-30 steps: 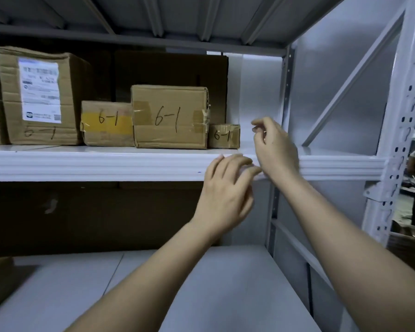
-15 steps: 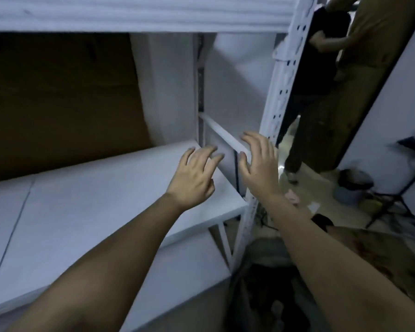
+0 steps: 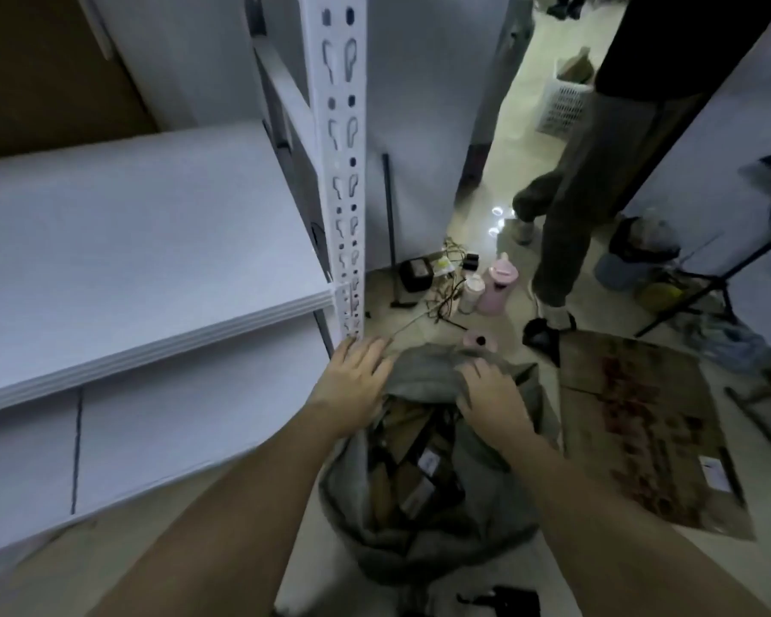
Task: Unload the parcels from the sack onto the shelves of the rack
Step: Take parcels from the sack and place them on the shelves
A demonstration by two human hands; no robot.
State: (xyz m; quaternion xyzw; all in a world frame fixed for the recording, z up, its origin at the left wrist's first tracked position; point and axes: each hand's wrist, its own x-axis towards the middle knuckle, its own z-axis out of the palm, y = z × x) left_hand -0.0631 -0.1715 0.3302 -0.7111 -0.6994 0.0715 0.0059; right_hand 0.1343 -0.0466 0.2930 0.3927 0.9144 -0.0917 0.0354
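Parcels (image 3: pixel 412 456) lay down inside the sack (image 3: pixel 432 518) on the floor, just below both hands, left hand (image 3: pixel 352 385) flat and right hand (image 3: pixel 492 400) gripping its far rim, equally near.

Grey cloth sack (image 3: pixel 437 380), matt metal rack (image 3: pixel 339 171)

The sack (image 3: pixel 446 518) at lower centre is grey, and the parcels (image 3: pixel 408 456) showing in its mouth are brown cardboard, one with a white label. The rack (image 3: pixel 339 140) on the left is white, its upright patterned with dark slots. A pink jug (image 3: pixel 498 285) stands on the pale floor (image 3: pixel 499 140). At right, brown flattened cardboard (image 3: pixel 642 429) bears dark reddish blotches.
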